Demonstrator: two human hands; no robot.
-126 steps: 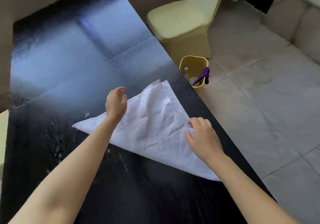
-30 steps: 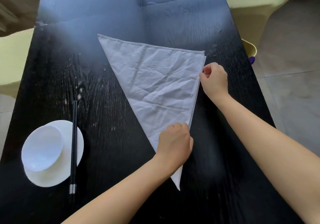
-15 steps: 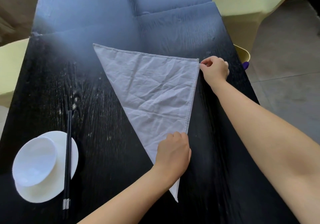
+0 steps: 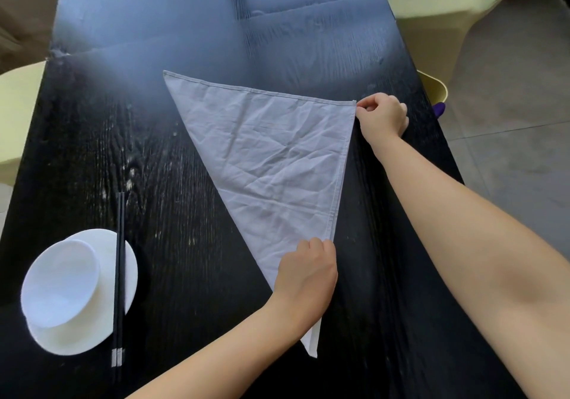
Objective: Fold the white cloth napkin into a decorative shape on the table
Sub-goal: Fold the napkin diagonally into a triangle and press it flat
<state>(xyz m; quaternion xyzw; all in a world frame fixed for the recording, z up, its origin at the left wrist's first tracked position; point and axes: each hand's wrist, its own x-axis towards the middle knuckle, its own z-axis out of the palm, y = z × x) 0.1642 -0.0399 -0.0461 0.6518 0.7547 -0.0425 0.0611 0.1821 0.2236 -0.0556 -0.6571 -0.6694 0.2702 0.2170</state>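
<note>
The white napkin (image 4: 271, 158) lay flat as a triangle mid-worktop (image 4: 185, 182). The right hand (image 4: 382, 116) pinched its far right corner; the left hand (image 4: 307, 270), fingers curled, pressed the near point.

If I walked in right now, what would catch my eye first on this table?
A white napkin, folded into a big triangle, lies mid-table on the black table. The right hand pinches its far right corner; the left hand presses near its near tip. A white bowl sits at the left.

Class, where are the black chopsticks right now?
In the head view, the chopsticks lie at lower left, resting across the right edge of the white plate beside the bowl.
</note>
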